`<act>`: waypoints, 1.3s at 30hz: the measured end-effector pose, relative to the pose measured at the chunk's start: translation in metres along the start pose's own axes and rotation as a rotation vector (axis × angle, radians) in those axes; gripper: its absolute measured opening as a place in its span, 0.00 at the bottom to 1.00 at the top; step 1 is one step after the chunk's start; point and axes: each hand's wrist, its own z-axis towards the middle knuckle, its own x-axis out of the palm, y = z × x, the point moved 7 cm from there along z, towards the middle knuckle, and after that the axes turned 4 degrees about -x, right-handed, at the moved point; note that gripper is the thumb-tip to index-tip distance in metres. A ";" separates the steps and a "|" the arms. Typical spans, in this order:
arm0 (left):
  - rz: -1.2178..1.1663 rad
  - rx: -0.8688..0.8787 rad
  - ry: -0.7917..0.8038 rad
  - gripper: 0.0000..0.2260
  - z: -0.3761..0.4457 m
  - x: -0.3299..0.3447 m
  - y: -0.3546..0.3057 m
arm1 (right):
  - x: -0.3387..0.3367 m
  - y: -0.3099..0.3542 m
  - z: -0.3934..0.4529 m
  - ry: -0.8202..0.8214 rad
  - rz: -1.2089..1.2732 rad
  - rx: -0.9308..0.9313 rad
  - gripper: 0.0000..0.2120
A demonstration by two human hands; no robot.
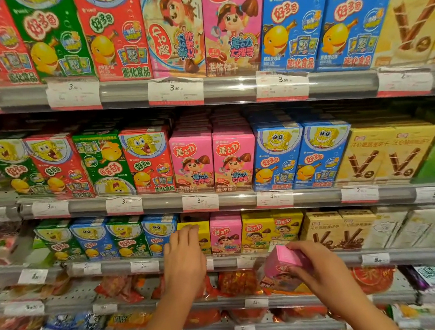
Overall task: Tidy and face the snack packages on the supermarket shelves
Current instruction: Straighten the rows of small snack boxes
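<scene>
Rows of small snack boxes fill the shelves in front of me. My right hand (320, 266) grips a pink snack box (286, 262), held tilted in front of the third shelf's rail. My left hand (184, 258) reaches up to that shelf with straight fingers, its fingertips touching a yellow box (203, 233). Just right of it stands a pink box (225, 234), then more yellow boxes (271, 229). Part of the yellow box is hidden behind my left hand.
Green and blue cartoon boxes (107, 238) stand left of my left hand, beige wafer-stick boxes (338, 228) to the right. A grey price rail (141, 266) with white tags runs along the shelf front. Red bagged snacks (238, 283) lie on the shelf below.
</scene>
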 end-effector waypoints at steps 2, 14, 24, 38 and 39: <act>0.055 0.001 0.019 0.29 0.007 -0.003 0.001 | 0.003 0.005 0.002 -0.002 0.005 -0.010 0.21; 0.124 0.171 0.027 0.29 0.023 -0.015 0.006 | 0.013 0.048 0.020 -0.014 -0.039 -0.086 0.20; -0.100 0.171 -0.039 0.24 -0.018 -0.064 0.065 | 0.042 0.106 0.060 -0.086 -0.044 -0.191 0.20; -0.276 0.090 -0.046 0.23 -0.041 -0.073 0.143 | 0.090 0.184 0.135 -0.052 -0.322 -0.236 0.18; -0.275 0.086 -0.035 0.23 -0.041 -0.072 0.144 | 0.092 0.183 0.137 -0.049 -0.338 -0.219 0.18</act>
